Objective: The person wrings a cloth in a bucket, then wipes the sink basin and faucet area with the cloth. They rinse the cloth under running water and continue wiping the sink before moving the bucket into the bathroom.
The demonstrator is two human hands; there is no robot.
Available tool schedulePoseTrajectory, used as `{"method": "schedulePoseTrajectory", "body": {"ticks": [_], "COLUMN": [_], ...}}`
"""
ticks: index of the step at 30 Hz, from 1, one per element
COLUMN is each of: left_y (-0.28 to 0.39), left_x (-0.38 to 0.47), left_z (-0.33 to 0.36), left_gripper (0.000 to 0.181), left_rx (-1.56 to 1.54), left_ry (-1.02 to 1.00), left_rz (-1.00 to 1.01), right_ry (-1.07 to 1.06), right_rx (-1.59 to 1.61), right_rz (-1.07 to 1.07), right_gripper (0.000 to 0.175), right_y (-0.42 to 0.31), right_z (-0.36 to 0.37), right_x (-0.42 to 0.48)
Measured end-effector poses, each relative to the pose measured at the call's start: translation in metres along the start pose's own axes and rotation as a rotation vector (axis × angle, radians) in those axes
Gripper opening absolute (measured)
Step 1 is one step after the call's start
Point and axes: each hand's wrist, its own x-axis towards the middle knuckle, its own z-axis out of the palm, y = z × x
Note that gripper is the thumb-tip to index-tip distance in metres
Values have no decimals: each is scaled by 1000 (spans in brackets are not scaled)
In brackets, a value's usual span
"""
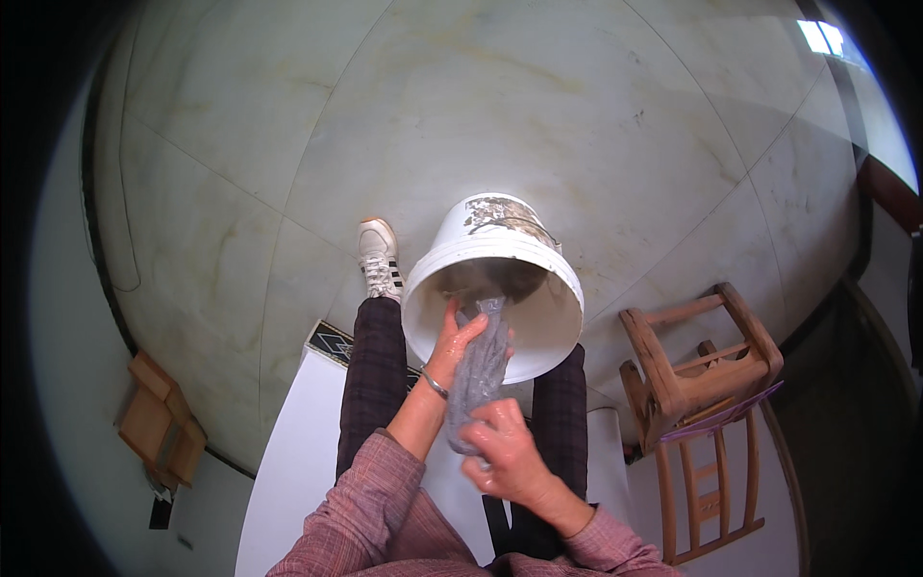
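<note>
A wet grey cloth [482, 364], twisted lengthwise, stretches between my two hands above a white plastic bucket [420, 306]. My left hand [454, 342] grips it near its upper end, at the bucket's mouth. The end closer to my body is in my right hand [505, 447], whose fingers are curled around it. Both hands look wet. The bucket appears tilted, its mouth facing me between my legs, and murky water [523, 278] shows inside. Part of its interior is hidden behind the cloth and my left hand.
To the right, a wooden chair [710, 498] stands by a small wooden stool-like frame [692, 382], with a purple flat item [721, 415] between them. A cardboard box [155, 418] lies by the left wall. My sneaker [378, 252] rests on the marbled floor [505, 108] left of the bucket.
</note>
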Motion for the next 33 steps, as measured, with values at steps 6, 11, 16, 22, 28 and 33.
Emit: {"method": "schedulePoseTrajectory", "body": {"ticks": [6,11,16,22,28,33], "left_y": [-24,-34,-16,8,10,12], "left_x": [18,11,0,-7,-1,-11], "left_z": [-46,-46,-28,-27,-31,-35], "left_gripper": [26,22,21,60,77,80], "left_rx": [-76,-313,338,729,847,391], "left_ry": [-16,63,253,206,174,331], "left_rz": [36,-25,254,427,334,42], "right_ry": [368,463,290,349,528,153], "right_rx": [-342,-157,-103,-430,-323,-149], "right_rz": [-48,171,460,151,193,356], "right_gripper": [19,16,30,31,42,46], "right_y": [29,87,163,319,332,206], "right_z": [44,34,26,27,105,72], "right_x": [31,74,110,137,135,97]}}
